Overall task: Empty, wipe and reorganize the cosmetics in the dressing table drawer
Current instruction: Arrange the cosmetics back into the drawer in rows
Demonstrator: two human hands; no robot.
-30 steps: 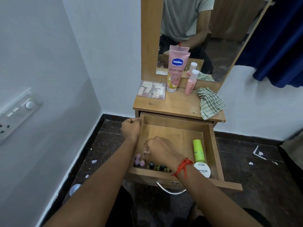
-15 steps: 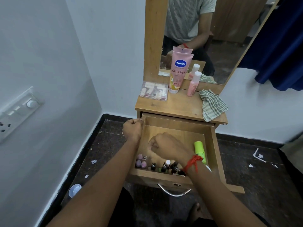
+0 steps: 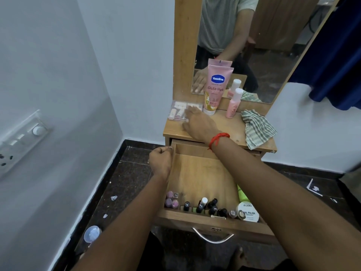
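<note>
The wooden drawer (image 3: 197, 173) is pulled out. Along its front stand several small nail polish bottles (image 3: 201, 207), pink pots (image 3: 172, 201), a white round jar (image 3: 249, 212) and a green tube (image 3: 242, 194). My left hand (image 3: 161, 163) is curled against the drawer's left wall near the back. My right hand (image 3: 197, 122) reaches over the tabletop (image 3: 232, 127), fingers spread onto a clear plastic case of small cosmetics (image 3: 178, 113). Whether the fingers hold the case is unclear. A pink Vaseline tube (image 3: 214, 89) and a pink bottle (image 3: 233, 103) stand by the mirror.
A checked cloth (image 3: 257, 130) lies on the tabletop's right side. A mirror (image 3: 254, 45) rises behind it. White walls close in on the left, with a switch panel (image 3: 21, 139). Dark floor carries paper scraps and a small lid (image 3: 91, 233). Blue curtain (image 3: 336, 55) hangs right.
My right hand left the bottles at the drawer's front and moved up to the clear case on the tabletop. The left hand stayed at the drawer's left wall.
</note>
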